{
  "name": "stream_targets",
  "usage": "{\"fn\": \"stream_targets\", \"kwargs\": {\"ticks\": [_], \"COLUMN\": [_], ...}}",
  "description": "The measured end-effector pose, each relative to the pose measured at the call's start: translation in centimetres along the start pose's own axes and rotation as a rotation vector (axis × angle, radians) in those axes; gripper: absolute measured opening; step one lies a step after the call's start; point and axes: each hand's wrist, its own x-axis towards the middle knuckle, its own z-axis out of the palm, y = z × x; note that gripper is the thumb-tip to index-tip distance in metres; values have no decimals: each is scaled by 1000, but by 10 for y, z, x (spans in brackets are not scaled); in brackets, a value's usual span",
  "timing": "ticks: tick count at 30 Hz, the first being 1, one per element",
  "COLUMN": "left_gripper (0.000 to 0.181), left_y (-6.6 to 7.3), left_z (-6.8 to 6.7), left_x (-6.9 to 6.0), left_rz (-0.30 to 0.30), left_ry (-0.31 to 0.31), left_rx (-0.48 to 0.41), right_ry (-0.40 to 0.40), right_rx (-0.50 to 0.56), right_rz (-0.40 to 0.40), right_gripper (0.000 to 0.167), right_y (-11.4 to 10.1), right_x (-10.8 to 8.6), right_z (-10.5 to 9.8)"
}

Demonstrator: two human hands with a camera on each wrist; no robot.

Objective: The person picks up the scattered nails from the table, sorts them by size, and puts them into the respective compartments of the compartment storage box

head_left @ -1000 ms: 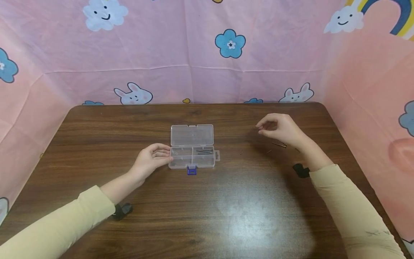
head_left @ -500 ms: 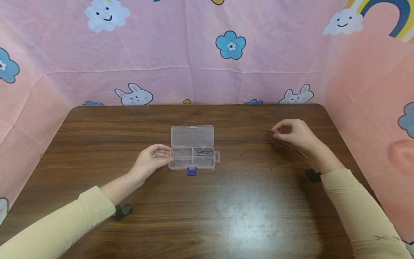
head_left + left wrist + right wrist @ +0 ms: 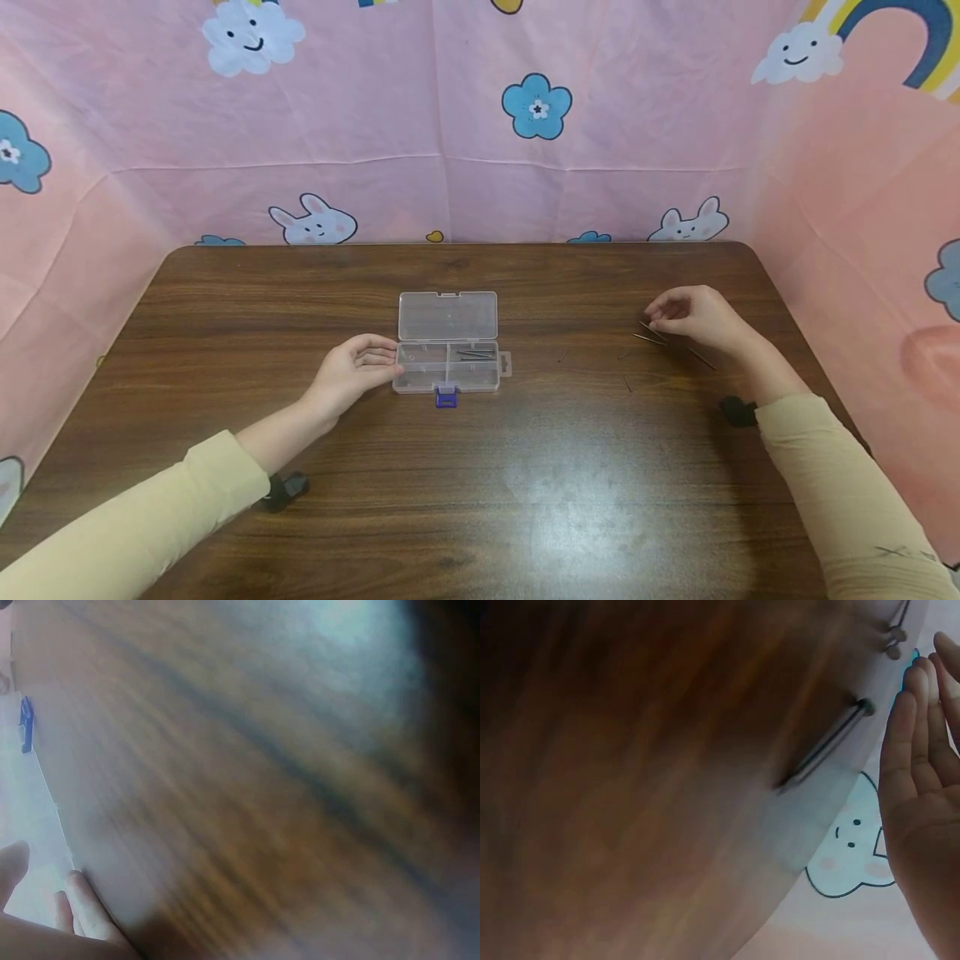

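Note:
A clear plastic box (image 3: 472,385) lies with its lid (image 3: 447,317) laid back; several nails (image 3: 476,355) rest in its back right compartment. My left hand (image 3: 350,372) grips the box's left side between thumb and fingers; the left wrist view has this hand (image 3: 82,919) beside the box (image 3: 34,814). Over loose nails (image 3: 649,339) at the right, my right hand (image 3: 697,317) hovers, thumb and fingertips apart. Another long nail (image 3: 702,358) lies below that hand. In the right wrist view a nail (image 3: 825,746) lies on the table left of the hand (image 3: 922,765).
Smaller nails or pins (image 3: 562,356) lie scattered between the box and my right hand, one (image 3: 627,384) nearer to me. The box has a blue latch (image 3: 446,397) at its front and a hanging tab (image 3: 506,364) at its right. Patterned cloth (image 3: 442,125) surrounds the wooden table (image 3: 480,483).
My right hand has moved right and slightly toward me, coming down to the long nails. My left hand keeps its grip on the box, which stays in place.

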Motion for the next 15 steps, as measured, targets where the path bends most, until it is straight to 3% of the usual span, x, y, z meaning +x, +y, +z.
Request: {"fn": "stream_targets", "kwargs": {"ticks": [7,15], "left_gripper": [49,50], "left_y": [0,1], "left_z": [0,-1], "left_x": [0,2], "left_rz": [-2,-8], "left_ry": [-3,2], "left_rx": [7,31], "right_ry": [-42,-38], "right_rx": [-1,-25], "right_rz": [30,27], "right_gripper": [20,19], "right_y": [8,9], "right_x": [-2,1], "right_z": [0,1]}}
